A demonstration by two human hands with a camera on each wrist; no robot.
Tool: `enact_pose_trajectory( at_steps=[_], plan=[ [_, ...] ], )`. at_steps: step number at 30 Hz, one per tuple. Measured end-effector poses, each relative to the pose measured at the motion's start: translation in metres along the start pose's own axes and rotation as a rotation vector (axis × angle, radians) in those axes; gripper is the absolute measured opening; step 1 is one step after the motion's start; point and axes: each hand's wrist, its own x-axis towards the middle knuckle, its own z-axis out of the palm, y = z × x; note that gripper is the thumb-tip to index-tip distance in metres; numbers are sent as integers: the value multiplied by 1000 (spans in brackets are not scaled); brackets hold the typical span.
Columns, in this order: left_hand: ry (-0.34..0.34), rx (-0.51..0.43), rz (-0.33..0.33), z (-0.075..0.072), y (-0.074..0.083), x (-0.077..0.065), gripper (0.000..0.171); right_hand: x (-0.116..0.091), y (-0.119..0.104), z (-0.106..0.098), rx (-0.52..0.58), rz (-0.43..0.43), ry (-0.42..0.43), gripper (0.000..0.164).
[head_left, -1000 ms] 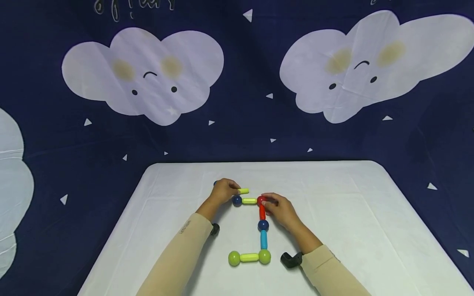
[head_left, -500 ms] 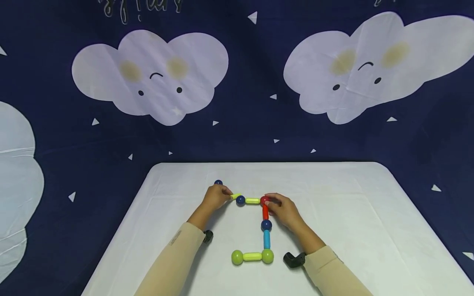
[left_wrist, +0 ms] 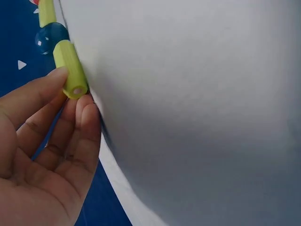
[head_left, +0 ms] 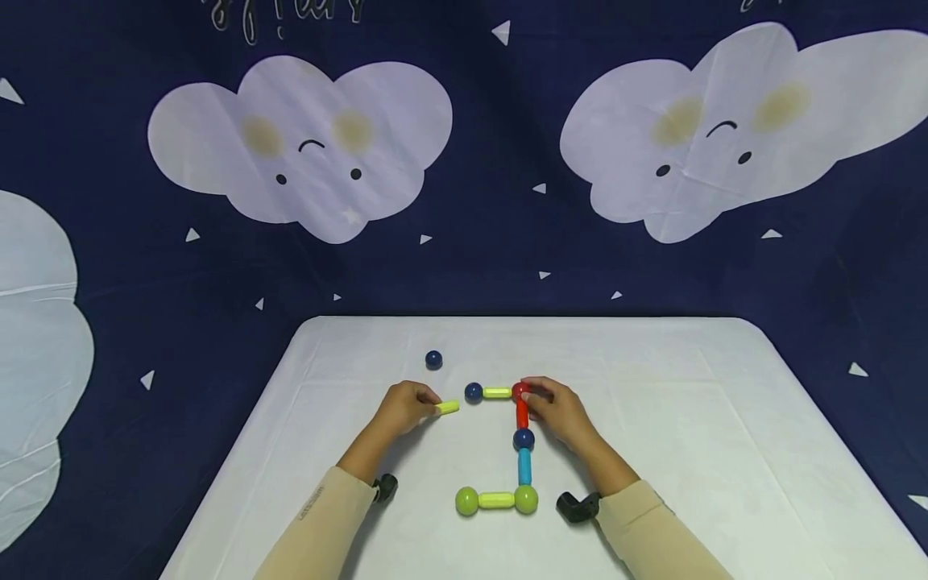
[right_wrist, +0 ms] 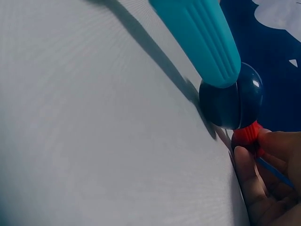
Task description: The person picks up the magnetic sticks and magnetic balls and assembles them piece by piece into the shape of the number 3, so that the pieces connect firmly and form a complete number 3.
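Observation:
My left hand (head_left: pixel 404 409) pinches a loose yellow-green rod (head_left: pixel 447 408) between thumb and fingers; in the left wrist view the rod's (left_wrist: pixel 70 68) near end shows a small round inset. It is held just left of a chain of toy balls and rods. That chain runs from a dark blue ball (head_left: pixel 474 393) along a yellow-green rod (head_left: pixel 497 393) to a red ball (head_left: pixel 519 391), then down a red rod (head_left: pixel 522 416), another blue ball (head_left: pixel 524 439) and a light blue rod (head_left: pixel 524 467). My right hand (head_left: pixel 561 412) pinches the red ball, partly covering it.
The chain's lower end has two green balls (head_left: pixel 467 501) joined by a yellow-green rod (head_left: pixel 496 500). A single dark blue ball (head_left: pixel 433 360) lies farther back on the white table (head_left: pixel 689 435). A dark cloth with clouds (head_left: pixel 300 153) hangs behind.
My left hand has moved left and toward me with the yellow-green rod, away from the chain's end, uncovering the loose blue ball. My right hand stays at the red ball.

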Motion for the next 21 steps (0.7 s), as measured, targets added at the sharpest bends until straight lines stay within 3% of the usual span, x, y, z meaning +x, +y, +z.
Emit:
enact_pose_trajectory(
  at_steps=[4, 14, 21],
  plan=[
    [-57, -11, 30, 2, -1, -9, 6, 1, 0, 0, -4, 1, 2, 34],
    [-190, -22, 204, 17, 8, -19, 9, 2, 2, 0, -8, -7, 11, 33],
    [-252, -71, 211, 29, 22, -22, 10, 2, 0, 1, -6, 12, 1, 34]
  ],
)
